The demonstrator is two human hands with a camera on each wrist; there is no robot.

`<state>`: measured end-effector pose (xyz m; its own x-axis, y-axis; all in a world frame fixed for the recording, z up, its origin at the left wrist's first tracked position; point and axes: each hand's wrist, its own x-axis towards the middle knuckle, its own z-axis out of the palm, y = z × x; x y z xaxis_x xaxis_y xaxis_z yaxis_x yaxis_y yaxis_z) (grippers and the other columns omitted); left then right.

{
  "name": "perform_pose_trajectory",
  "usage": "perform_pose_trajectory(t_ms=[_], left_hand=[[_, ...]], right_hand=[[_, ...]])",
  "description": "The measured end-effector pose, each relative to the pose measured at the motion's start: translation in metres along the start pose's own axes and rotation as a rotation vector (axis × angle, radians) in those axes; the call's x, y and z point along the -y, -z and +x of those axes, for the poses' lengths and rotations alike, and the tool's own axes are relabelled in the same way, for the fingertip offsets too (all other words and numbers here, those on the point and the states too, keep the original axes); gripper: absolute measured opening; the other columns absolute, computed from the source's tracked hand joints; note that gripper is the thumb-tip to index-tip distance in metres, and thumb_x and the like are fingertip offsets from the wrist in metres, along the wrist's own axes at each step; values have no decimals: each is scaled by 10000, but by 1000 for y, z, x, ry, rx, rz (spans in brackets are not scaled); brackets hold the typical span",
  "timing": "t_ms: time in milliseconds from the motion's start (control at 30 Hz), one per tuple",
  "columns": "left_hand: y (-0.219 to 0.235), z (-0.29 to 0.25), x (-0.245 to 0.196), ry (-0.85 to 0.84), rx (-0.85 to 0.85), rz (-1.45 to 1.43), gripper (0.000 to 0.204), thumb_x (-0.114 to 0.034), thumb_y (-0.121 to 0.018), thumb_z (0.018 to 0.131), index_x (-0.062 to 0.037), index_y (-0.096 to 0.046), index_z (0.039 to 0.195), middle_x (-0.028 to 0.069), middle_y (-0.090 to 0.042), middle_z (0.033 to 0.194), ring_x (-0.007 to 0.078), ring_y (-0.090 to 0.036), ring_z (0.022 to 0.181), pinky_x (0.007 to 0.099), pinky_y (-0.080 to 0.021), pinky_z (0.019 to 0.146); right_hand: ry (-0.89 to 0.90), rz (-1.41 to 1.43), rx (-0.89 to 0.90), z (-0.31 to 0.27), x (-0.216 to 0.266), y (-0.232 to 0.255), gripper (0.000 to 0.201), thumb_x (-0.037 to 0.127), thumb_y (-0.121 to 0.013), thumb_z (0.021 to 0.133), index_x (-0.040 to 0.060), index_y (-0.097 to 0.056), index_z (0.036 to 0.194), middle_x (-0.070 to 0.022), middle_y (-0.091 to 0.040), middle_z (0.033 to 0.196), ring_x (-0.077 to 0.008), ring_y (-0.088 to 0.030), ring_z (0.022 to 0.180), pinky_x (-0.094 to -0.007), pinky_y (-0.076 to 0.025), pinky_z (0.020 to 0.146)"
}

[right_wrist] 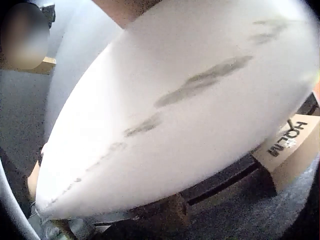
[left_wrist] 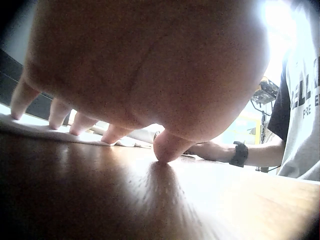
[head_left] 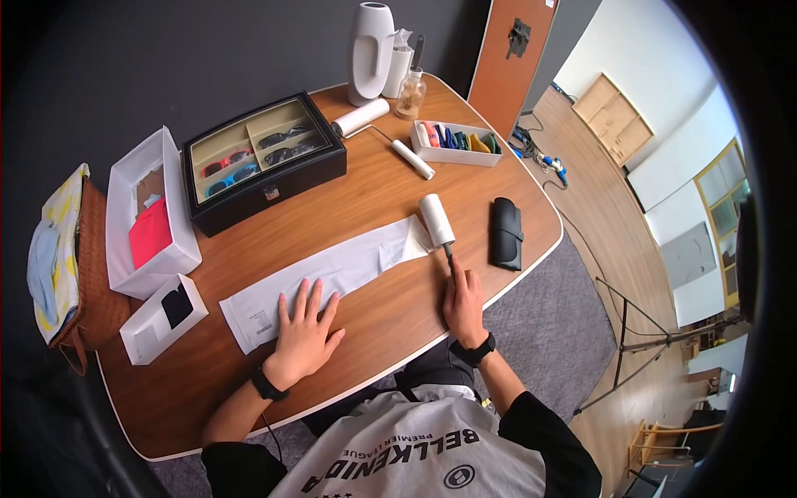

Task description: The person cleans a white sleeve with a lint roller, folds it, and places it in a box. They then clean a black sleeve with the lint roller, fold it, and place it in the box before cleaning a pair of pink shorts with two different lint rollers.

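Observation:
A long white arm sleeve (head_left: 324, 270) lies flat across the wooden table, its right end folded over to a cream-coloured side. Spread fingers of my left hand (head_left: 305, 339) rest on its near edge. In the left wrist view the fingertips touch the white fabric (left_wrist: 65, 134), while the thumb (left_wrist: 172, 146) stands on the bare wood. My right hand (head_left: 463, 303) holds a lint roller (head_left: 436, 219) by its dark handle, index finger stretched along it. The white roll sits at the sleeve's right end. A large pale surface with grey smudges (right_wrist: 205, 80) fills most of the right wrist view.
A black folded case (head_left: 506, 234) lies right of the roller. Behind are a second roller (head_left: 413, 158), a box of rolled fabrics (head_left: 455, 154) and a sunglasses box (head_left: 270, 189). To the left stand a white bin (head_left: 178, 257), a small white box (head_left: 158, 339) and a basket (head_left: 93, 266).

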<state>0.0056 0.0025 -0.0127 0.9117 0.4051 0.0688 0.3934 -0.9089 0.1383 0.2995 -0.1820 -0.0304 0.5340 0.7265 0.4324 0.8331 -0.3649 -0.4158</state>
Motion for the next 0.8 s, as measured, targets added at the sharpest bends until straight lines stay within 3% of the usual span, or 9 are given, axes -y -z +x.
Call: perform_pose_trajectory(t_ms=[233,300,467,600,800], left_hand=[[-1,0,1,-4,18,-1,705,-458,-590,1030,-84,-421,1604,278,-259,1688,478,-211,1570,753,-196,1183],[0,0,0,-4,19,-2,706,-457,-590,1031,-83,-419,1604,279,-259,1688,479,-211,1570,752,-196,1184],[2,0,0,3,16,-3,705,-458,-588,1032,-83,-418,1604,284,-259,1686,480,-210,1569,750,-195,1185],[2,0,-1,-1,13,4,710,-464,-583,1034,-83,-414,1608,284,-252,1690,480,-205,1572,749,-196,1186],[1,0,-1,-2,23,15,713,-466,-578,1037,-81,-409,1612,284,-241,1696,478,-197,1576,749,-199,1187]], right_hand=[[185,181,91,-30,69,-6,564,-42,-630,936,10,-538,1489,-187,-522,965,-364,-544,893,-432,-484,806],[205,211,205,-36,82,-5,551,-22,-643,940,12,-545,1482,-176,-521,968,-354,-542,892,-423,-484,811],[212,196,199,-36,62,-3,544,-10,-647,946,18,-547,1480,-184,-532,967,-362,-555,898,-432,-493,804],[80,48,103,-20,30,6,556,-38,-600,959,22,-522,1506,-211,-558,983,-395,-573,907,-461,-507,797],[28,-40,-1,-2,-3,5,577,-47,-581,962,20,-492,1528,-205,-550,995,-386,-567,922,-451,-498,825]])
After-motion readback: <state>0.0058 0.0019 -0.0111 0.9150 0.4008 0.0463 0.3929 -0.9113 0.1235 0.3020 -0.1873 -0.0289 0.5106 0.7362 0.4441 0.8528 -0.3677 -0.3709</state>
